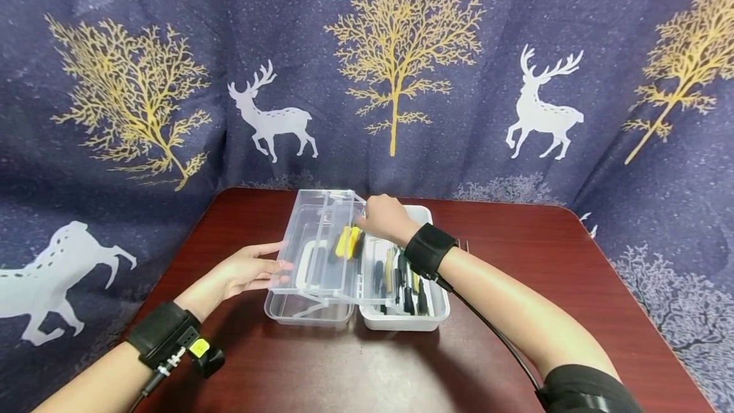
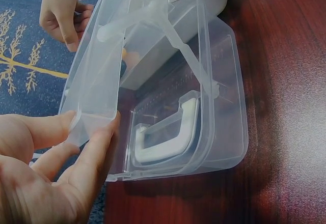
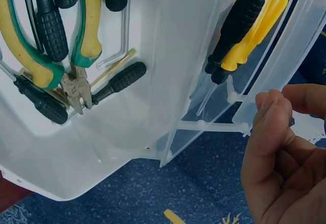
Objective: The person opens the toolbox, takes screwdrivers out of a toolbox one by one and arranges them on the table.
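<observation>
My left hand grips the near left edge of a clear plastic tray, thumb on one side and fingers on the other. The tray is raised on hinged arms above the opened clear lid of a toolbox. Yellow screwdrivers and a black-handled screwdriver lie in the tray. Near the tray's far end is my right hand, its fingers curled and pinching a small dark piece, mostly hidden. To the right, the white toolbox base holds yellow-green pliers and several black-handled tools.
The toolbox stands on a dark red wooden table. A white handle shows on the lid's underside. Thin metal rods lie behind the right forearm. A blue deer-print curtain hangs beyond the table.
</observation>
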{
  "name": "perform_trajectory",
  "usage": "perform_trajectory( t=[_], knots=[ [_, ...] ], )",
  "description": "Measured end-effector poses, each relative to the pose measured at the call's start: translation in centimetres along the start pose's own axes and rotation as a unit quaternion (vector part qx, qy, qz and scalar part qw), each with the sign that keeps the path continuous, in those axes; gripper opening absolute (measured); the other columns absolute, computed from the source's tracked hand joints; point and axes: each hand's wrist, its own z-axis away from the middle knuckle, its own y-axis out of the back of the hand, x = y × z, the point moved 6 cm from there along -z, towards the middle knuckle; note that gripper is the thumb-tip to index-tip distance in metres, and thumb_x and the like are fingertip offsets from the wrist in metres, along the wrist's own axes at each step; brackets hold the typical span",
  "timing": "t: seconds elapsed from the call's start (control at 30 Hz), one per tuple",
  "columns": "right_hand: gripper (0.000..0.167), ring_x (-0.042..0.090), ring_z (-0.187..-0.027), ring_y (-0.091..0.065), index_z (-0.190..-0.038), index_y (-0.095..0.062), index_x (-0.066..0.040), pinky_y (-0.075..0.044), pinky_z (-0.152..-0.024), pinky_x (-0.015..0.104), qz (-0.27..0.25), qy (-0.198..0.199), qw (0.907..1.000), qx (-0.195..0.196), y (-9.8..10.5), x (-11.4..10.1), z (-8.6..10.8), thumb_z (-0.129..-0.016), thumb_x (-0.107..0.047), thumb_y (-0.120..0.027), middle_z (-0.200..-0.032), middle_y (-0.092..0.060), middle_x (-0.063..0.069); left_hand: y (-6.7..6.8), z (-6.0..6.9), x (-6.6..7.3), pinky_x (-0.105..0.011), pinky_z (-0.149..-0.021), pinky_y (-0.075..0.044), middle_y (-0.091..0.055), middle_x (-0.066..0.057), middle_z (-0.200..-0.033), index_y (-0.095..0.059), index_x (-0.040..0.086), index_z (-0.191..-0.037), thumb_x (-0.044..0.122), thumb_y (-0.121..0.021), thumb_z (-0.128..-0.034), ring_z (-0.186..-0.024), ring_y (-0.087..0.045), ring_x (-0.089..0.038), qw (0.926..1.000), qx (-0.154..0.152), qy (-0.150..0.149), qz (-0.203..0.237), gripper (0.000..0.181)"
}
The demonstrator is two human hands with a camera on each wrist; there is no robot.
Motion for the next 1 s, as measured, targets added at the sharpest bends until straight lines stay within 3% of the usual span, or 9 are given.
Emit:
perform_trajectory(
  t=[0.37,0.47,0.53,0.57,0.67,0.77,0.83,1.0],
  knots=[
    [0.043,0.016,-0.058,-0.048,-0.053,-0.040,-0.019,-0.043,-0.053,0.029,0.030,-0.027,0.9980,-0.049,-1.5,0.0,-0.5,-0.085,-0.034,-0.063,-0.056,-0.044,-0.004,0.1,0.0,0.0,-0.021,-0.082,-0.055,-0.059,-0.022,-0.132,-0.016,0.002,-0.153,0.013,-0.057,-0.0949,-0.093,-0.070,-0.008,1.0000,0.002,0.000,0.002,0.072],
    [0.041,0.017,-0.057,-0.052,-0.050,-0.044,-0.018,-0.051,-0.072,0.033,0.031,-0.037,0.9969,-0.062,-2.0,0.4,-0.6,-0.084,-0.033,-0.063,-0.053,-0.048,-0.004,0.1,-0.1,-0.1,-0.020,-0.080,-0.055,-0.060,-0.021,-0.131,-0.016,0.002,-0.153,0.012,-0.056,-0.0954,-0.092,-0.070,-0.008,1.0000,0.002,0.000,0.006,0.071],
    [0.040,0.016,-0.054,-0.053,-0.048,-0.047,-0.019,-0.050,-0.087,0.035,0.030,-0.039,0.9964,-0.070,-2.3,0.5,-0.7,-0.083,-0.030,-0.062,-0.049,-0.049,-0.005,0.0,-0.1,-0.1,-0.019,-0.079,-0.055,-0.061,-0.020,-0.130,-0.015,0.001,-0.153,0.011,-0.055,-0.0955,-0.092,-0.070,-0.008,0.9999,0.001,0.000,0.010,0.070],
    [0.039,0.015,-0.051,-0.053,-0.047,-0.048,-0.019,-0.050,-0.089,0.035,0.027,-0.040,0.9960,-0.075,-2.4,0.5,-0.7,-0.083,-0.028,-0.062,-0.047,-0.049,-0.005,0.0,-0.1,-0.1,-0.019,-0.079,-0.055,-0.062,-0.019,-0.129,-0.015,0.001,-0.153,0.011,-0.055,-0.0955,-0.092,-0.070,-0.008,0.9999,0.002,0.000,0.012,0.070],
    [0.038,0.012,-0.045,-0.051,-0.046,-0.050,-0.018,-0.051,-0.071,0.029,0.014,-0.046,0.9949,-0.088,-2.8,0.6,-0.8,-0.082,-0.024,-0.061,-0.043,-0.049,-0.005,0.0,0.0,0.0,-0.019,-0.078,-0.055,-0.063,-0.019,-0.128,-0.015,0.000,-0.153,0.010,-0.055,-0.0953,-0.092,-0.070,-0.008,0.9999,0.002,0.001,0.016,0.070],
    [0.038,0.011,-0.041,-0.049,-0.045,-0.051,-0.017,-0.039,-0.044,0.026,0.002,-0.059,0.9937,-0.095,-3.2,0.8,-1.0,-0.081,-0.022,-0.061,-0.042,-0.049,-0.005,0.0,0.0,0.0,-0.018,-0.078,-0.055,-0.062,-0.020,-0.129,-0.015,0.000,-0.153,0.010,-0.054,-0.0954,-0.091,-0.070,-0.008,0.9998,0.003,0.002,0.017,0.070],
    [0.038,0.011,-0.041,-0.048,-0.045,-0.051,-0.017,-0.033,-0.041,0.023,0.002,-0.066,0.9932,-0.096,-3.6,0.9,-1.2,-0.081,-0.022,-0.061,-0.042,-0.049,-0.004,0.0,-0.1,-0.1,-0.018,-0.077,-0.055,-0.061,-0.021,-0.130,-0.015,0.001,-0.153,0.010,-0.054,-0.0955,-0.091,-0.070,-0.008,0.9998,0.003,0.002,0.018,0.070],
    [0.038,0.011,-0.041,-0.050,-0.045,-0.050,-0.017,-0.034,-0.040,0.024,-0.001,-0.075,0.9927,-0.095,-4.1,1.2,-1.3,-0.081,-0.022,-0.060,-0.041,-0.049,-0.004,0.0,-0.1,-0.1,-0.018,-0.078,-0.055,-0.063,-0.019,-0.128,-0.015,0.001,-0.153,0.011,-0.055,-0.0955,-0.092,-0.070,-0.008,0.9999,0.003,0.001,0.016,0.071]
  ],
)
